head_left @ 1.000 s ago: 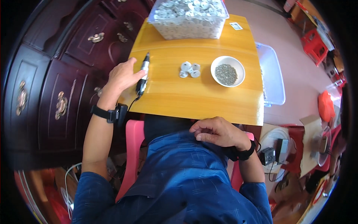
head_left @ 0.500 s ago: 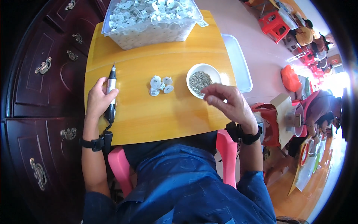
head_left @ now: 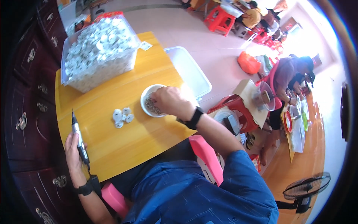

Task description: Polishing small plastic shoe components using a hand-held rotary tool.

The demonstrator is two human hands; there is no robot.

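My left hand [head_left: 73,152] is closed around a slim silver-and-black electric screwdriver [head_left: 79,140] at the table's left edge. Its tip points away from me, and a cord leaves its rear end. My right hand [head_left: 171,100] reaches into a white bowl [head_left: 144,110], with its fingers bent down among small metal screws [head_left: 152,106]. The fingertips are partly hidden, so what they pinch does not show. Between the two hands, several small round white plastic parts [head_left: 118,117] lie grouped on the yellow wooden table [head_left: 126,149].
A clear plastic bin [head_left: 100,74] heaped with similar white parts stands at the table's far left. Dark drawers [head_left: 30,93] line the left side. A translucent lid [head_left: 190,72] lies beyond the right edge. Red stools, a fan [head_left: 304,188] and other people are off to the right.
My right hand has moved from above the bowl's near right rim down into the screws. The view has swung to the right. My left hand keeps the screwdriver.
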